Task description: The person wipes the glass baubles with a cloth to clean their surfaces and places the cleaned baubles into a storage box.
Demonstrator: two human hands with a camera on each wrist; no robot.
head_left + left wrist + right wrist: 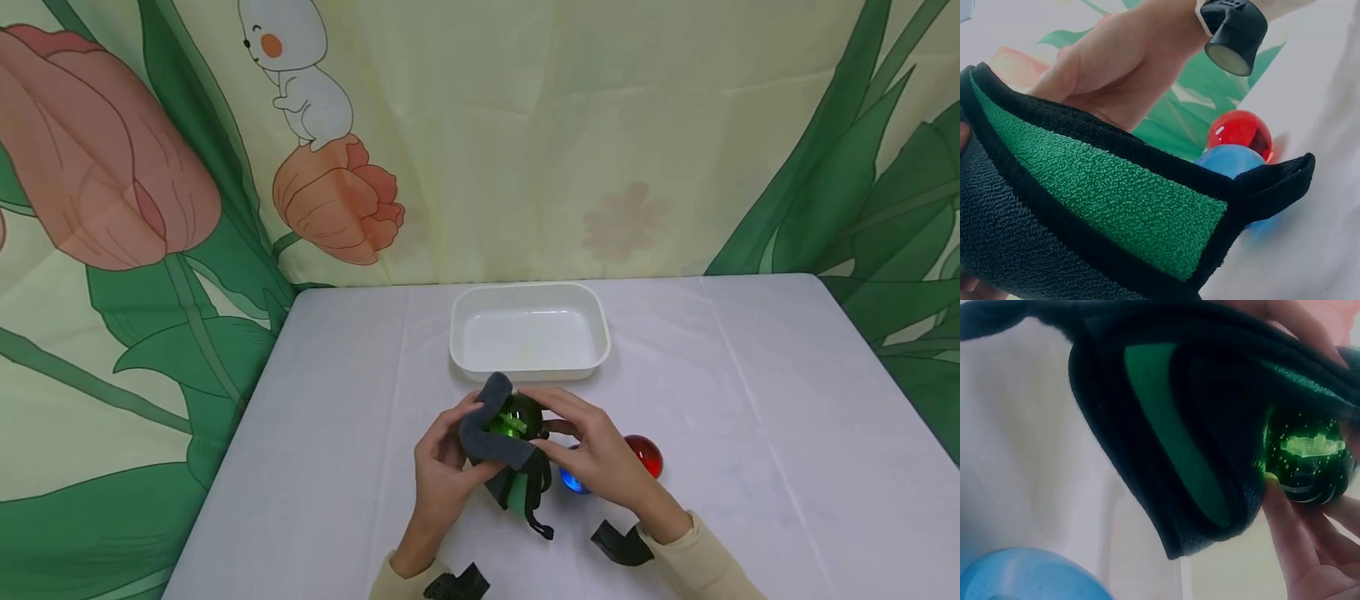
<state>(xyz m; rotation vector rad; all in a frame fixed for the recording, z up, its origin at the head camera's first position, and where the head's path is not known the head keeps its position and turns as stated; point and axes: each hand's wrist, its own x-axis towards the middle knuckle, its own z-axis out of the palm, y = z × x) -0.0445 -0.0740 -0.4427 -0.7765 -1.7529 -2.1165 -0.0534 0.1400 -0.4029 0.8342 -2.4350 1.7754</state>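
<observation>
A dark grey cloth [476,433] with green panels, black edging and a loop is bent round a clear green ball [517,417]. My left hand [442,479] grips the cloth from the left, thumb in front and fingers behind. From the other side my right hand [600,454] holds the green ball between thumb and fingers, its fingertips against the cloth's edge. A small pale figure shows inside the ball [1313,447] in the right wrist view. Beside the right hand lie a blue ball [573,482], partly hidden by it, and a red ball [647,455].
A white rectangular tray [528,373] stands at the back of the table, just beyond the hands. White cloth covers the table [337,467]. A printed curtain [510,167] with flowers hangs behind its far edge.
</observation>
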